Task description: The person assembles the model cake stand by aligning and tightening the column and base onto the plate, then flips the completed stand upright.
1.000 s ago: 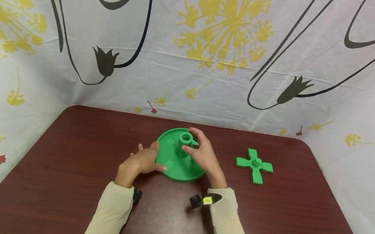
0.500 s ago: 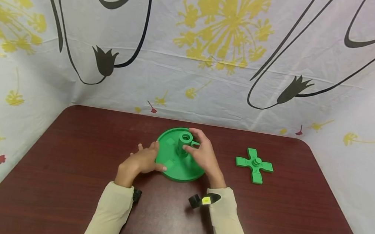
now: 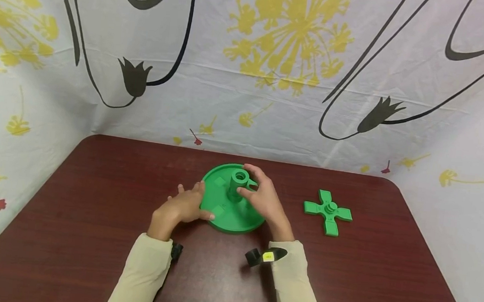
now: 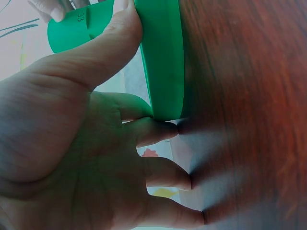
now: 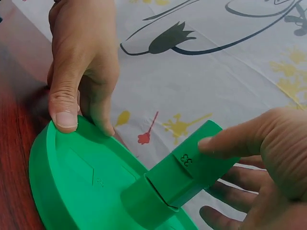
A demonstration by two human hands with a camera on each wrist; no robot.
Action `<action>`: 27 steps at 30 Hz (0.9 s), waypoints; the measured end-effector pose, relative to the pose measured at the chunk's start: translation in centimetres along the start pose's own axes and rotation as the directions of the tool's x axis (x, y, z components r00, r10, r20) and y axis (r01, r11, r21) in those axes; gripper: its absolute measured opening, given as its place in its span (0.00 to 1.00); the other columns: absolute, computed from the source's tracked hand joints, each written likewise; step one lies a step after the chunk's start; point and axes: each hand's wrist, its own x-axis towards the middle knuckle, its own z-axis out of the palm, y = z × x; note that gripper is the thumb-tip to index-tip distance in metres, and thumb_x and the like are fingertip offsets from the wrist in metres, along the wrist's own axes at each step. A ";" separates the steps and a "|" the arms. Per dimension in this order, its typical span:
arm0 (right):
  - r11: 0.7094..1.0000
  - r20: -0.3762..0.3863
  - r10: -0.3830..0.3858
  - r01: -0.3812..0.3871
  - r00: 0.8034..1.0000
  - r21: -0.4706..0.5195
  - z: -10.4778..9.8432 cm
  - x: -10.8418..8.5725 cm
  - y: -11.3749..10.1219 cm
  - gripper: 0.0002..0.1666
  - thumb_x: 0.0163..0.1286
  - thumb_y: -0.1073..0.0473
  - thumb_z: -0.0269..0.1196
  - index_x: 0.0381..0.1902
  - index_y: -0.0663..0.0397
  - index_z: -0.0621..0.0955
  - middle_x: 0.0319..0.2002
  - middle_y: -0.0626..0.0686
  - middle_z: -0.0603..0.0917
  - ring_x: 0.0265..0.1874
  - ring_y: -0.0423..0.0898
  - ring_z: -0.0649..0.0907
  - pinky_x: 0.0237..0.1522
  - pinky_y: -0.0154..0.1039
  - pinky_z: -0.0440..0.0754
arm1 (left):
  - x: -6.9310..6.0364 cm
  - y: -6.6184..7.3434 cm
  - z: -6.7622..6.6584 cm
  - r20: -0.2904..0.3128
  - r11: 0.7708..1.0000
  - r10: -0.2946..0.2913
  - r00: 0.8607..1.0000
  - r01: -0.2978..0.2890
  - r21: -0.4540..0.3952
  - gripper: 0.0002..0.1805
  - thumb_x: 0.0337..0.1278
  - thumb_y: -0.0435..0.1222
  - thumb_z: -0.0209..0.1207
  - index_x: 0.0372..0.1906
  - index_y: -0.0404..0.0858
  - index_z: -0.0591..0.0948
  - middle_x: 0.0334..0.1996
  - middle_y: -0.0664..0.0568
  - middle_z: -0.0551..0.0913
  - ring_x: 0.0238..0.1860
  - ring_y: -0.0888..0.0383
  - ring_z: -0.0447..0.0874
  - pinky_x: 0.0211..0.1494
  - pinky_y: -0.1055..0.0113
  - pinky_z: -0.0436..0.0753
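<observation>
Two green pieces, smooth, matte and plastic by the look of them, meet near the far edge of the reddish-brown, wood-grained desk (image 3: 67,227), roughly midway between its left and right edges. One is a round, shallow dish (image 3: 232,219) with a thin raised rim and squarish outlines marked on its floor, lying flat; the other is a cylinder (image 3: 237,185), upright within a short collar (image 5: 144,203) that rises from the dish, its top showing a round hole and its side two raised characters that look like "33". The left hand (image 3: 182,208) has its grip on the dish's left rim, thumb hooked over the lip, forefinger against the outer wall, the other fingers spread down toward the desk. The right hand (image 3: 262,198) has its grip curved round the upper part of the cylinder, thumb against one side and fingers about the other. Between the dish and the desk's rounded far right corner lies a flat green cross (image 3: 330,208), its four arms blunt-ended and a round stud at its centre. Behind the far edge hangs a creased white cloth (image 3: 199,101) printed with yellow blossoms and dark, curling stems.
</observation>
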 end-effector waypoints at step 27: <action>0.998 -0.027 0.041 -0.042 0.999 -0.048 0.3 0.1 0.2 0.35 0.63 0.70 0.68 0.68 0.60 0.72 0.60 0.62 0.79 0.62 0.58 0.78 0.61 0.55 0.77 | -0.2 0.7 0.1 -0.151 0.990 0.043 0.988 -0.022 0.137 0.56 0.53 0.53 0.70 0.76 0.28 0.55 0.71 0.30 0.59 0.72 0.34 0.57 0.73 0.40 0.61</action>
